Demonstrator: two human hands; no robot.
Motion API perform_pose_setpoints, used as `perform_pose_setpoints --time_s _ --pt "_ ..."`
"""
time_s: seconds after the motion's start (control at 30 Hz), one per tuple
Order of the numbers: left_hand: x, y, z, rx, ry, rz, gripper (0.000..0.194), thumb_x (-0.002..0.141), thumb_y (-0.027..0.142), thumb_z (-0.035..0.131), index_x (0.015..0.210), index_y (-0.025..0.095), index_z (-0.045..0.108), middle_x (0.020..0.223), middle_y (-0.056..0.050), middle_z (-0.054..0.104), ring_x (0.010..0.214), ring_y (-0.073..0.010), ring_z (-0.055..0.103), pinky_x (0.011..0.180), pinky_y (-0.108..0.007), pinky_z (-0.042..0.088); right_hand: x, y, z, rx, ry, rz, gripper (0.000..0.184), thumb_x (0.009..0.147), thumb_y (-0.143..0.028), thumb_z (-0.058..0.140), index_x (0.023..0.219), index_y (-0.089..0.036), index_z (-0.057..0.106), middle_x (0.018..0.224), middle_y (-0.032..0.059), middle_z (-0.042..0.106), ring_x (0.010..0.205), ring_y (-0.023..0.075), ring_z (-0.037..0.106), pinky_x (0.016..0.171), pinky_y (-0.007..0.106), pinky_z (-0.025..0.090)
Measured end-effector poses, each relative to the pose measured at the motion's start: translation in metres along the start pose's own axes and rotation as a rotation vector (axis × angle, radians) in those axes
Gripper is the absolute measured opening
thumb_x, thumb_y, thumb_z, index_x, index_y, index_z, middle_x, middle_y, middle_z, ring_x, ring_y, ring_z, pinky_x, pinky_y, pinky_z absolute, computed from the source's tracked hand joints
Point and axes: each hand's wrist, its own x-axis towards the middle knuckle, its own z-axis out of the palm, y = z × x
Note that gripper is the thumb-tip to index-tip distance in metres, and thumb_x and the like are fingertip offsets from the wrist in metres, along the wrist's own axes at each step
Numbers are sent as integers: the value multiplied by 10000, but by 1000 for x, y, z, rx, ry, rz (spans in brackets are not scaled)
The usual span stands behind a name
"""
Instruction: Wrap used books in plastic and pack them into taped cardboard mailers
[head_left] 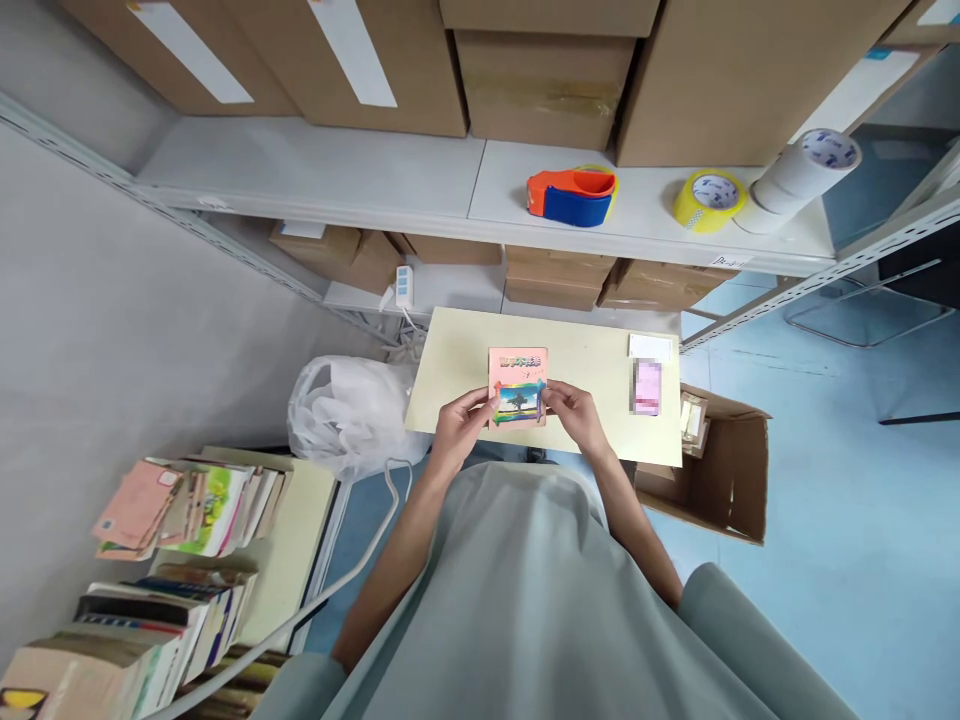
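Observation:
A small pink book point(517, 373) with a tree picture on its cover is held upright toward me, over the near edge of a pale yellow table point(450, 350). My left hand point(463, 425) pinches its lower left side. On the opposite side, my right hand point(576, 412) grips the lower right edge between thumb and fingers. To the right on the table lie a pink, blurred-out item point(646, 387) and a white slip point(649, 347). Neither hand touches them.
Left are a white plastic bag point(345, 415) and a side table point(296, 520) stacked with books point(217, 500). An open cardboard box point(739, 460) stands right. The shelf point(375, 165) ahead carries cartons, an orange-blue tape dispenser point(574, 197), yellow tape point(707, 200) and white rolls point(802, 175).

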Motion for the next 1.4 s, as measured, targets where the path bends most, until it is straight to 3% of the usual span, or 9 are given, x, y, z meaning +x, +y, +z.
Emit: perform_pose_setpoints --time_s 0.1,0.23,0.37,0.47,0.6,0.73,0.83,0.93,1.4 --pt "6 -4 6 25 10 -8 648 791 642 926 1224 162 877 1057 -79 863 846 -233 774 751 -319 626 3 6 7 -95 179 -62 591 941 -742 754 1244 -245 852 1281 106 857 1211 339 809 1064 490 666" --pt "8 -13 25 185 8 75 541 890 578 851 1244 169 884 859 -31 844 776 -236 784 725 -321 641 0 9 24 -51 87 -19 623 916 -763 768 1257 -246 843 1339 114 839 1259 363 801 1027 492 691" --pt "-1 -22 49 335 -23 230 375 986 461 754 1303 295 869 1251 -43 860 1042 -294 840 888 -400 700 -7 6 32 -44 89 -35 577 925 -704 796 1270 -243 824 1290 95 849 1220 339 808 1030 446 672" --pt "-4 -32 56 321 -103 239 396 988 470 749 1336 308 845 1447 -65 789 1221 -325 806 902 -422 725 -8 2 20 -90 113 -41 502 958 -669 753 1163 -220 843 1108 74 865 1042 300 823 928 395 665" --pt "7 -47 46 208 -87 191 528 967 582 769 1374 247 795 1491 -136 752 1338 -332 744 970 -437 710 -6 -4 -5 -93 106 -22 499 952 -650 733 1108 -193 862 939 53 848 912 269 786 820 361 635" --pt "21 -46 27 105 -36 58 719 863 688 852 1377 195 753 1334 -168 798 1213 -321 772 966 -426 668 -8 -13 -17 95 53 50 483 893 -626 828 1140 -213 872 1029 57 865 916 257 784 870 390 647" --pt "21 -33 19 24 -125 -41 660 847 726 850 1209 176 811 1114 -125 836 1089 -295 779 969 -400 630 -9 -18 -18 189 9 100 492 860 -639 881 1127 -226 877 1066 57 870 937 252 795 923 417 659" --pt "15 -19 18 17 -142 -47 591 834 728 858 1084 193 827 1072 -95 833 1049 -275 758 928 -357 607 -9 -19 -17 209 -3 124 542 822 -679 909 1119 -227 880 1059 60 873 972 261 802 952 435 666" --pt "11 -21 18 62 -88 23 530 892 669 831 1148 225 694 764 15 694 711 -162 665 668 -257 517 -5 -2 -18 44 83 146 690 817 -767 879 1201 -218 715 901 42 864 879 244 810 884 428 692"
